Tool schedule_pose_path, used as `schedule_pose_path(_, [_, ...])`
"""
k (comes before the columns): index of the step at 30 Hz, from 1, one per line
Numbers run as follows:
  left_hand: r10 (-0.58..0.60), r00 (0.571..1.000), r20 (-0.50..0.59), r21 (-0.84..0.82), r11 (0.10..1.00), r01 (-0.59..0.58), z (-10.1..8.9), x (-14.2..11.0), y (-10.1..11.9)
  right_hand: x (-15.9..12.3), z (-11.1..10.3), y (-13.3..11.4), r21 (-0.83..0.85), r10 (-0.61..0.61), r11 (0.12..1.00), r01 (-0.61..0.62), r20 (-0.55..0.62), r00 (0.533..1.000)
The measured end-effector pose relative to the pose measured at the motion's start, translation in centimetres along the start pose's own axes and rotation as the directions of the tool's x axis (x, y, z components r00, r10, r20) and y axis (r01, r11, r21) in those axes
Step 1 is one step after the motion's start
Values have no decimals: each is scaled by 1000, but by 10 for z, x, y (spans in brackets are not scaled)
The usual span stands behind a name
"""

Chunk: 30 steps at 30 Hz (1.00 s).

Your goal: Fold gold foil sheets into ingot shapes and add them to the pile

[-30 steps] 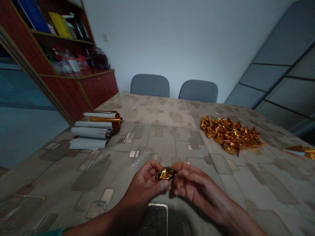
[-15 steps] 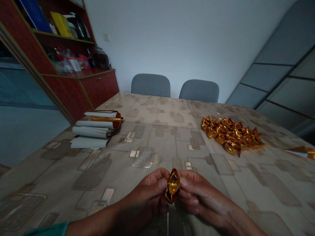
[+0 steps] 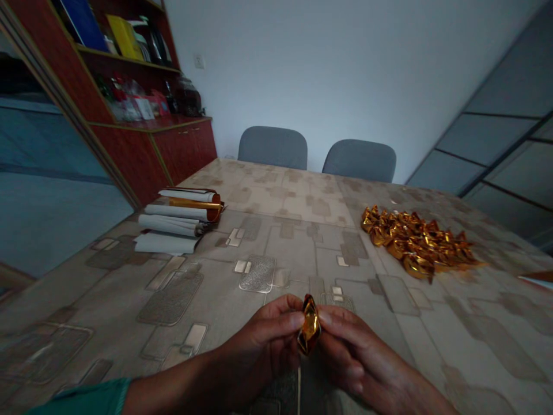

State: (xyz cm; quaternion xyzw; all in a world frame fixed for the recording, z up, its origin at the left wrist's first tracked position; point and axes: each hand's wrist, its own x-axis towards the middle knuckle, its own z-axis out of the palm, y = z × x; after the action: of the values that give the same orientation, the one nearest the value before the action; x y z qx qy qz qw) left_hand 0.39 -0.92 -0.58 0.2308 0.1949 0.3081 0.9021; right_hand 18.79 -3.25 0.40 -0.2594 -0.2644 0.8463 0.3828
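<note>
A small boat-shaped piece of crumpled gold foil [image 3: 309, 325] is being pinched upright between both hands, up in the air near the close edge of the table. It is gripped on one side by the fingers of the left hand [image 3: 254, 351] and on the other by the curled fingers of the right hand [image 3: 363, 360]. Both hands are closed narrowly around the foil, with their fingertips almost meeting behind it (a teal sleeve [image 3: 82, 399] is seen on the left arm). Below them is spread a beige table cover with a grey block pattern [image 3: 276, 288]. Well off to the right, a heap of similar folded gold foil pieces [image 3: 417, 245] is laid out on that cover. To the left, a stack of white rolled and folded sheets [image 3: 177, 222] is placed beside a glossy orange-gold foil roll [image 3: 215, 207]. Neither is being touched by either hand. Two grey upholstered chairs [image 3: 273, 148] are lined up beyond the table.
</note>
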Motion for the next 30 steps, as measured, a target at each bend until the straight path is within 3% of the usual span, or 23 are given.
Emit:
schedule_pose_path(19, [66,995,-73,206,977,-49,7,1,3,0,0,-1,-26,27,999,-26,37,999])
schedule_pose_path(25, [65,994,-91,202,978,-46,5,2,2,1,3,-2,-1,11,1000,-11,25,1000])
schedule_pose_path(30, [16,999,-39,46,999,-15,5,0,5,0,0,-3,30,-40,999,39,21,999])
